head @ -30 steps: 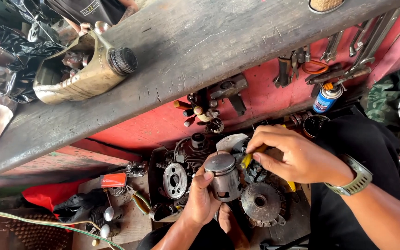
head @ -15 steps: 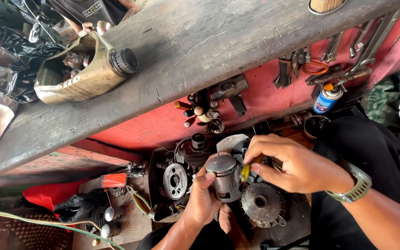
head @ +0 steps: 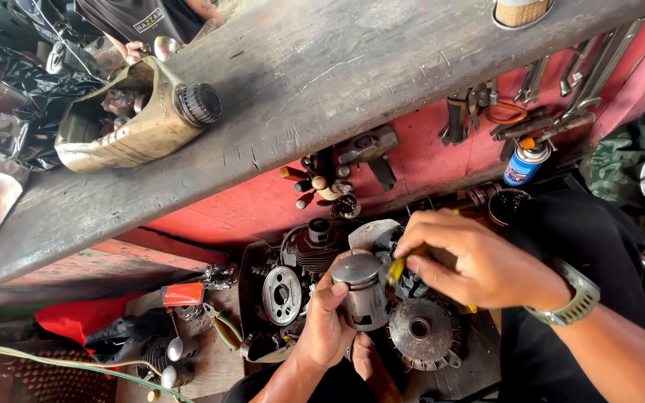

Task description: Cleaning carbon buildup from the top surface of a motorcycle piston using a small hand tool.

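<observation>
Since a second ago the right hand point(head: 479, 265) has slid a little leftward and lower toward the piston point(head: 361, 291), and the yellow-handled tool point(head: 403, 263) it pinches now sits right against the piston's crown; the left hand point(head: 326, 328) has kept its place. That left hand is clenched around the grey metal piston, thumb pressed on its upper edge, holding it upright over the dark engine casing point(head: 293, 287). The right hand's fingers are closed on the tool, whose yellow grip shows between thumb and forefinger just right of the piston — how the tip meets the metal I cannot tell. A green-strapped wristwatch point(head: 572, 295) circles the right wrist.

Left of the piston, set in the casing, lies a round silver cover point(head: 281, 295); just below and right of the piston rests a finned flywheel point(head: 421, 332). Well above the piston runs a worn grey wooden plank point(head: 322, 89), with a cut-open tan jug point(head: 132, 123) lying on it. Up and to the right of the piston, against the red panel point(head: 427, 160), stands a blue spray can point(head: 522, 163) — wrenches point(head: 587, 71) hang above it.
</observation>
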